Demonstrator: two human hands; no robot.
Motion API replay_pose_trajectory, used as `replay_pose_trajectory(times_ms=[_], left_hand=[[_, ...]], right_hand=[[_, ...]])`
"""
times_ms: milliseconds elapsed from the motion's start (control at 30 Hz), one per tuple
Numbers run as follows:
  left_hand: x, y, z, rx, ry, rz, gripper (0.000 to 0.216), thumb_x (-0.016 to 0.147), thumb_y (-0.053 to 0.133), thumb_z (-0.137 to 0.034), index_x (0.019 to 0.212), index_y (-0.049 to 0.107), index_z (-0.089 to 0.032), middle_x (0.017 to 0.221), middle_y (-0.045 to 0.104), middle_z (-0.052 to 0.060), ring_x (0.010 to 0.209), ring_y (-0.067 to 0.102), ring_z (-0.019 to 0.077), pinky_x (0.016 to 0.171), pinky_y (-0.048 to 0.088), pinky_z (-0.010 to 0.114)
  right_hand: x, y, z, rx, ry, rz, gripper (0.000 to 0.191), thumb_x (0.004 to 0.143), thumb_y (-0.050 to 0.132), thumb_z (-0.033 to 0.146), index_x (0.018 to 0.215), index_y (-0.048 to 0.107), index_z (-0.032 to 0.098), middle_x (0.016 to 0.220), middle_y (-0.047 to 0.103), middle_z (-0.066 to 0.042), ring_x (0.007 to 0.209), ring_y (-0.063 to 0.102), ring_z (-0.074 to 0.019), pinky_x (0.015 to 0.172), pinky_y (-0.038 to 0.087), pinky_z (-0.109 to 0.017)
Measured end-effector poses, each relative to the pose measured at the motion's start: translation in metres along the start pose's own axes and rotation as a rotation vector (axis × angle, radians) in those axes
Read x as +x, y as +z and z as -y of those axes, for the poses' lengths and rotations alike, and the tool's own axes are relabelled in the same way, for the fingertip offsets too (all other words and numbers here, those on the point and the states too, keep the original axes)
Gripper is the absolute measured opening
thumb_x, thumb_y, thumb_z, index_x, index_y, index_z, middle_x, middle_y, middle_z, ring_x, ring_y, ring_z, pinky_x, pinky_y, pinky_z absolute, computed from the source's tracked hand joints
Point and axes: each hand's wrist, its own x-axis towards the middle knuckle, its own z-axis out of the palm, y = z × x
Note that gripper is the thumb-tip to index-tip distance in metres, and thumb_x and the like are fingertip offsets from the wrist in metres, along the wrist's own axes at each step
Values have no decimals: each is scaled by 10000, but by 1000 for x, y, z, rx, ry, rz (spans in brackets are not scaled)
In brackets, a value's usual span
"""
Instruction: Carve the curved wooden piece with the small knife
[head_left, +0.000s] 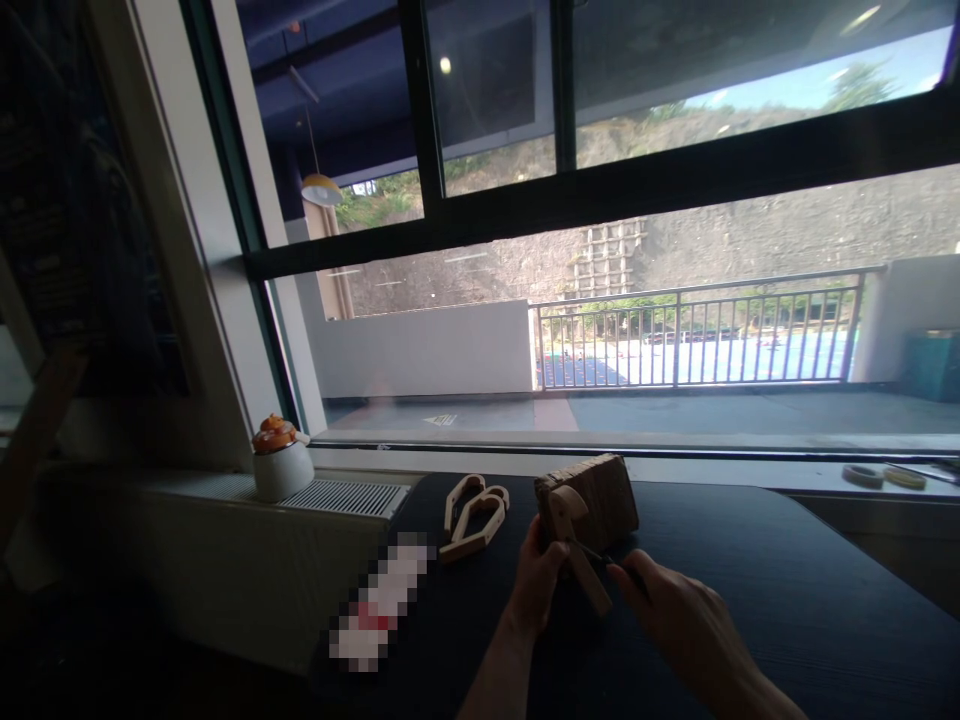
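Observation:
My left hand (pixel 538 580) is closed around a light wooden piece (pixel 592 582) with a curved, hook-like top and a straight leg slanting down to the right. The piece is held tilted in front of a brown, rough-edged wooden block (pixel 611 500); whether they touch I cannot tell. My right hand (pixel 679 605) grips a thin, dark-handled tool (pixel 595 554) like a screwdriver. Its slim shaft points left at the wooden piece, and its tip is hidden or too small to make out. Left of my hands, two similar curved wooden pieces (pixel 480 520) lie on the dark table (pixel 787 600).
A blurred-out white and red item (pixel 382 610) lies at the table's left edge. On the vented ledge (pixel 360 497) stands a white pot (pixel 283 470) with an orange top. Two tape-like rings (pixel 905 479) rest on the right sill. A large window lies beyond the table.

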Motion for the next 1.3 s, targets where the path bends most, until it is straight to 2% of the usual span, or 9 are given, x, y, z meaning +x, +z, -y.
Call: replay_pose_trajectory(times_ms=[67, 167, 267, 533, 667, 900, 1033, 1100, 1300], left_hand=[[0, 1, -1, 4, 4, 2, 402, 690, 617, -126, 1090, 609, -162, 936, 651, 45, 837, 554, 172, 743, 428, 262], [-1, 1, -2, -2, -1, 15, 411, 683, 624, -139, 1093, 609, -168, 933, 656, 44, 833, 562, 177, 742, 431, 267], [-1, 2, -4, 1, -8, 16, 412, 675, 615, -130, 1086, 611, -166, 914, 655, 40, 822, 565, 175, 729, 434, 262], [-4, 7, -9, 21, -31, -23, 432, 659, 598, -102, 1086, 601, -167, 899, 651, 35, 803, 563, 167, 709, 438, 254], [-5, 6, -9, 11, -29, -5, 438, 668, 603, -107, 1102, 599, -170, 925, 653, 40, 828, 569, 174, 718, 440, 254], [-5, 5, -8, 19, -19, -2, 431, 686, 603, -122, 1115, 598, -170, 910, 653, 36, 806, 566, 170, 704, 442, 257], [-5, 6, -9, 9, -19, 3, 408, 696, 608, -133, 1103, 599, -164, 928, 656, 45, 845, 571, 185, 736, 441, 269], [-5, 7, -10, 5, -21, 10, 396, 700, 610, -137, 1095, 601, -166, 926, 655, 43, 849, 571, 185, 737, 439, 268], [-5, 7, -9, 6, -16, -10, 390, 661, 637, -148, 1050, 618, -166, 882, 656, 35, 800, 560, 173, 710, 432, 260]], right_hand=[[1, -1, 1, -9, -6, 19, 286, 930, 331, 351, 713, 480, 239, 645, 658, 11, 597, 656, -196, 474, 304, -267], [1, 0, 1, 22, -54, -8, 148, 896, 378, 285, 922, 519, 247, 795, 692, 5, 677, 673, -194, 514, 357, -264], [0, 2, -1, 37, -91, -36, 239, 836, 427, 210, 1070, 467, 235, 839, 691, 3, 693, 674, -188, 535, 386, -260], [1, 1, 0, 20, -179, -113, 162, 898, 350, 225, 908, 511, 233, 831, 666, -10, 658, 656, -160, 509, 359, -259], [2, 0, 2, 50, -130, -73, 158, 901, 375, 261, 825, 511, 232, 760, 674, 4, 636, 660, -163, 501, 348, -256], [4, -1, 6, 7, -19, -3, 282, 927, 335, 334, 726, 506, 235, 638, 674, -3, 592, 661, -201, 475, 279, -269], [4, -5, 6, 38, -34, 12, 98, 861, 430, 285, 879, 517, 244, 663, 689, 11, 597, 666, -206, 479, 288, -259], [3, -6, 4, 65, -71, 1, 158, 808, 473, 220, 963, 493, 242, 718, 694, 18, 632, 671, -198, 494, 314, -250], [5, -9, 1, 26, -190, -68, 102, 846, 421, 168, 863, 499, 232, 780, 670, 9, 653, 663, -170, 497, 321, -247]])
